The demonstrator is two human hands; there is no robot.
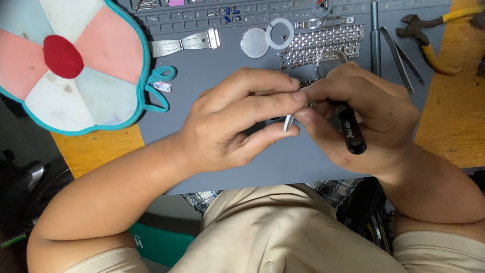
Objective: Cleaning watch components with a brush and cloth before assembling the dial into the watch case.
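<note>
Steel glints between the fingertips where both hands meet over the grey mat (222,71). A slip is the risk here, I'd judge: the piece is small and pinched only at the tips, so a hard push from the tool could skid its point off the metal into a finger, or flick the piece loose among the parts on the mat.

Fingers of the left hand (230,121) are curled nearly together, thumb and forefinger clamped on a small silver metal piece (288,122) that pokes out below the fingertips. It is held in the air above the mat, just in front of the person's lap. The right hand (364,119) is closed around a black-handled tool (351,132), whose working end is hidden behind the fingers, so I cannot tell where it touches the piece.

Just beyond the knuckles lie a metal watch bracelet (326,43), a round grey disc (254,42) and a pale ring (279,34) beside it, and a clasp (185,43) further left. Tweezers (401,58) and yellow-handled pliers (429,35) rest to the right, the pliers on the wooden table (454,121). A pink and pale blue padded cloth (70,60) covers the far left.
</note>
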